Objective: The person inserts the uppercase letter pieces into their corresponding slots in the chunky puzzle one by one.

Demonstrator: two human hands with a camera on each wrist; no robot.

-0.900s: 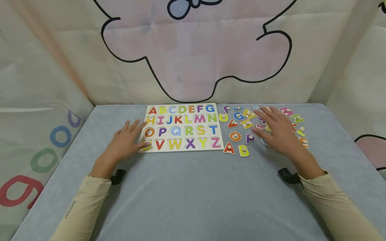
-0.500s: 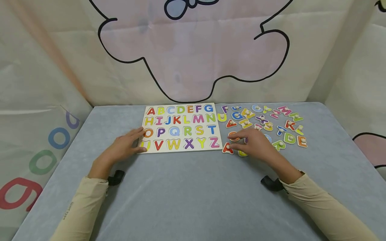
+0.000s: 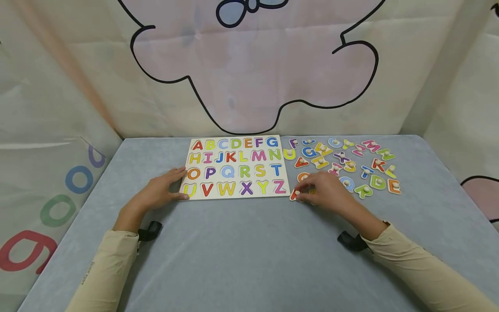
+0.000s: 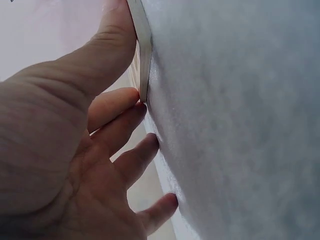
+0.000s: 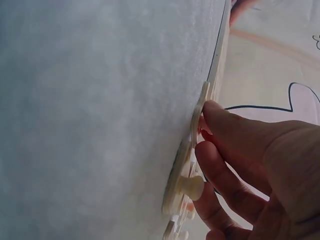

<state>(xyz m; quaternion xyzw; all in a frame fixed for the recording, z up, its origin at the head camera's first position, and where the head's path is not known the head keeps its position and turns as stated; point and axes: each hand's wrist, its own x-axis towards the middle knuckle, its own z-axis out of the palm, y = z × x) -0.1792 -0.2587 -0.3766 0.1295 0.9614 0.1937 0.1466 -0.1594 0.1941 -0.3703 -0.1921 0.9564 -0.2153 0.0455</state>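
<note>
A white alphabet board (image 3: 235,179) with rows of coloured letter shapes lies flat on the table. My left hand (image 3: 157,193) rests at its front left corner. In the left wrist view, the thumb lies along one board edge (image 4: 144,65) and the fingertips (image 4: 134,94) touch the other side of the corner. Beyond the board's right end, my right hand (image 3: 326,191) pinches a red letter A piece (image 3: 293,196) between thumb and index finger. In the right wrist view, that piece (image 5: 197,122) is seen edge-on; whether it touches the table is unclear.
Loose knobbed letter pieces cover the table's right rear, among them a green R (image 3: 363,191), a green D (image 3: 377,182) and an orange E (image 3: 394,186). An orange O (image 3: 302,177) is partly hidden by my right hand. A printed cloth backdrop (image 3: 249,86) hangs behind the table.
My right hand has moved left from over the loose pieces to the red A and now pinches it. The left fingers have drawn in, staying at the board's left edge.
</note>
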